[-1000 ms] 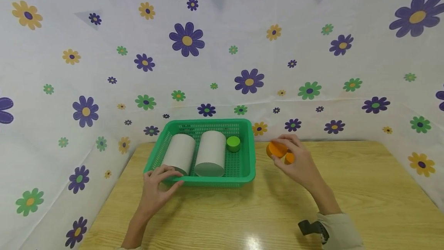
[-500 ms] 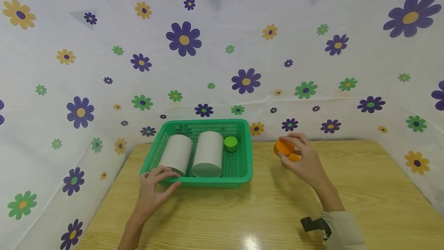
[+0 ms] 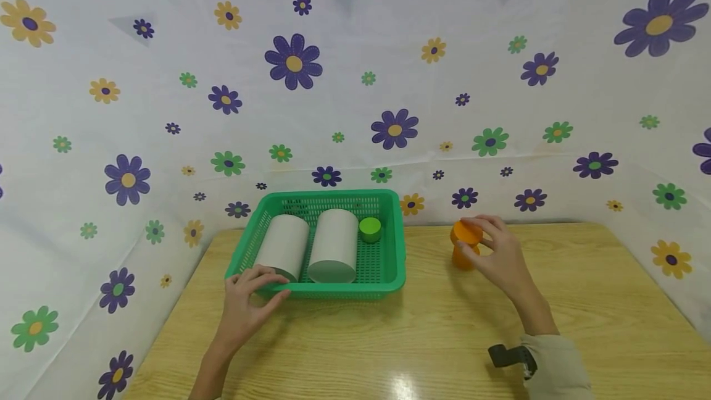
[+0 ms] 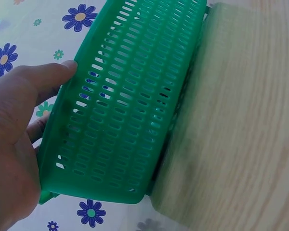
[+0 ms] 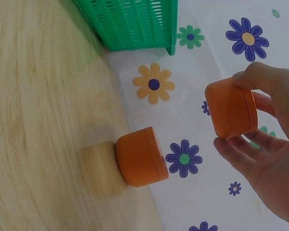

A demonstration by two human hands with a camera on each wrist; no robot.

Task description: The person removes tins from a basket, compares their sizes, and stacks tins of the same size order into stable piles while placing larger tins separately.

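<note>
The right hand [image 3: 497, 250] pinches a short orange plastic cylinder [image 3: 466, 232] between thumb and fingertips and has carried it away from the green slotted plastic basket [image 3: 389, 286], out to about 3 o'clock of it, over the half second just gone. It now hangs directly above a second orange cylinder [image 3: 462, 258] that stands on the pale wooden table [image 3: 422, 338]; the right wrist view shows a clear gap between the two [image 5: 230, 109] [image 5: 140, 157], so they are apart, not stacked. Judging by that drift, the piece is being lined up over its twin rather than taken to the basket. The left hand [image 3: 247, 301] has not moved: thumb and fingers clasp the basket's near rim at about 7 o'clock [image 4: 19, 125]. Inside the basket lie two white cylinders [image 3: 284, 245] [image 3: 333, 245] on their sides, with a small green cylinder [image 3: 370, 228] at 1 o'clock of them.
</note>
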